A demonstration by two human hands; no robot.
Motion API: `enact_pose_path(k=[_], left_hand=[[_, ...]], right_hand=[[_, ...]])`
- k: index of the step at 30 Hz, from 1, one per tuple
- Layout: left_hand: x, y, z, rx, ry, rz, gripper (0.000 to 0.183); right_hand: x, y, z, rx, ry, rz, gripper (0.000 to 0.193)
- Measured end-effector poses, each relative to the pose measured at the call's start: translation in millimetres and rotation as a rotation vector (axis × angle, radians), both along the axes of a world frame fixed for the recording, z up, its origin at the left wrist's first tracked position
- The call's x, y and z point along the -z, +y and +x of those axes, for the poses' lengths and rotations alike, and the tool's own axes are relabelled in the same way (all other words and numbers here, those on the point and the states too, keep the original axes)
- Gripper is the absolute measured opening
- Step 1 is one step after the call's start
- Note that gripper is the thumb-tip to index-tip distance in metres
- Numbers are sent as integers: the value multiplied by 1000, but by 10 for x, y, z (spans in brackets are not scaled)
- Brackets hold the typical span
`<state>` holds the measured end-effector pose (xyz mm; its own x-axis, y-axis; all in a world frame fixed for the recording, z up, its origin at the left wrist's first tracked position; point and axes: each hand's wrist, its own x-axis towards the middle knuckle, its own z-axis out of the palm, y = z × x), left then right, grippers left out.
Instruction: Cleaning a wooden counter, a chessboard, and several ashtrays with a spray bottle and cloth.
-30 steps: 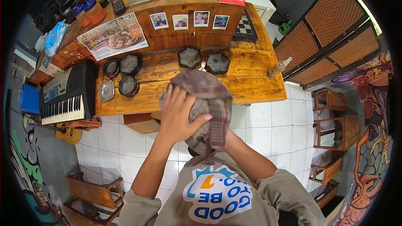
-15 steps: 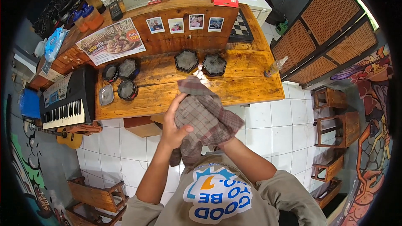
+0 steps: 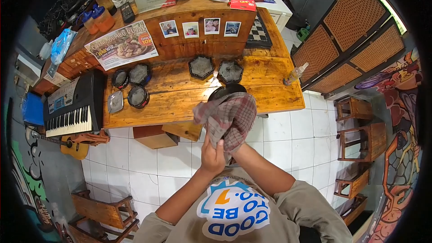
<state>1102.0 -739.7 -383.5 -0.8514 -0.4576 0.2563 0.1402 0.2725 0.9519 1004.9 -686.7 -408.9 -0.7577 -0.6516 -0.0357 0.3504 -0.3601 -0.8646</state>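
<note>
A checked grey-brown cloth (image 3: 238,116) with reddish lines hangs bunched before me, over the near edge of the wooden table. My left hand (image 3: 213,156) grips its lower left part, thumb up. The right forearm runs up into the cloth, and my right hand (image 3: 235,150) is mostly covered by it; its fingers are hidden. Behind the cloth's top edge shows a black rounded thing (image 3: 220,92), partly covered, perhaps a dish. Beyond it on the table stand two black ashtray-like dishes with grey insides, the left one (image 3: 201,66) and the right one (image 3: 231,71).
Several more dishes, one dark (image 3: 138,96) and one clear (image 3: 115,102), stand at the table's left. An electronic keyboard (image 3: 74,103) is further left. A spray bottle (image 3: 295,74) stands near the right end. Cardboard boxes (image 3: 155,137) lie below the table.
The cloth has shifted right and been turned and bunched. My left hand has moved down and right to its lower part. The black rounded thing has come into view behind it.
</note>
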Motion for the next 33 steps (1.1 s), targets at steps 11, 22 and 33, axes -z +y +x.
enact_pose_path(k=[11,22,33], left_hand=[[-894,-276,-398,199,63,-745,37],[-408,-716,-253,9,-53,418,50],[-397,-364,-390,-55,8,427,54]], right_hand=[[595,97,-340,-45,591,51,51],[-753,171,-84,87,-563,-116,77],[-731,-74,-81,404,-666,-255,58]])
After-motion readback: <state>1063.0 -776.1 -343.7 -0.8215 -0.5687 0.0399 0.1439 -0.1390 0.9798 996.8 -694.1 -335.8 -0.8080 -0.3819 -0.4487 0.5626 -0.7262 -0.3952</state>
